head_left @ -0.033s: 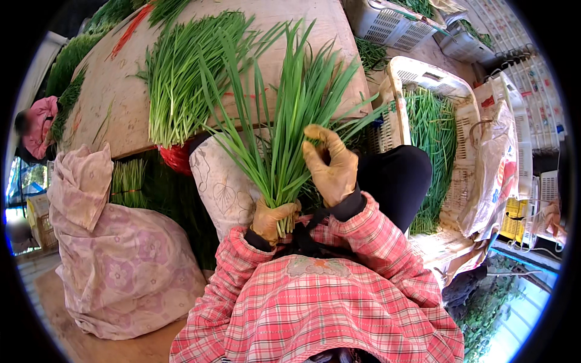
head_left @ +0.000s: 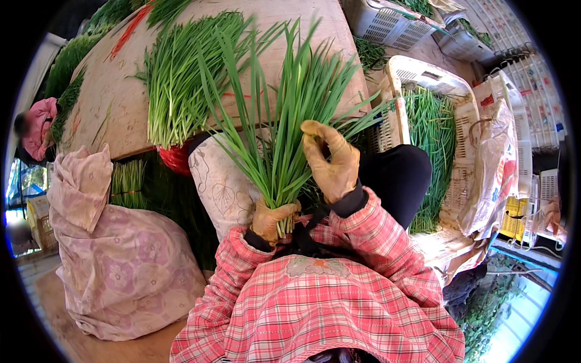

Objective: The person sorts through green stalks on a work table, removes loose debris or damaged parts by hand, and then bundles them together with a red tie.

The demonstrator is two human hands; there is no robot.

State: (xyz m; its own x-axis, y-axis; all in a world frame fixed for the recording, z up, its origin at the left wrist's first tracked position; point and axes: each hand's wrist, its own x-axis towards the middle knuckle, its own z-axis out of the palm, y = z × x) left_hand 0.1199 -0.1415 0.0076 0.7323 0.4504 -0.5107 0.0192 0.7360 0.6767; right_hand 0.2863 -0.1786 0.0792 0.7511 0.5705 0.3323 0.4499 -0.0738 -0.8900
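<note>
My left hand (head_left: 270,220), in a tan glove, is wrapped round the lower stems of a bunch of garlic chives (head_left: 275,163) in front of my lap. The long green leaves fan upward and outward, and the pale cut ends stick out below the fist. Beside the bunch's right edge is my right hand (head_left: 333,162), gloved alike, its thumb and fingers curled into a pinch. Whether a leaf is caught between its fingertips is too small to make out. A large pile of chives (head_left: 181,85) lies on the wooden table (head_left: 115,100) beyond.
At my right stands a white crate (head_left: 463,175) filled with chives. A floral cloth (head_left: 130,266) covers something at my left, near a tied bundle of chives (head_left: 127,187). Red ties (head_left: 130,33) lie on the table. Another person (head_left: 39,130) in pink sits far left. More crates (head_left: 393,27) stand behind.
My right hand has shifted very slightly up and left along the leaves. Some leaf tips at the top of the bunch have stirred. My left hand stays in place.
</note>
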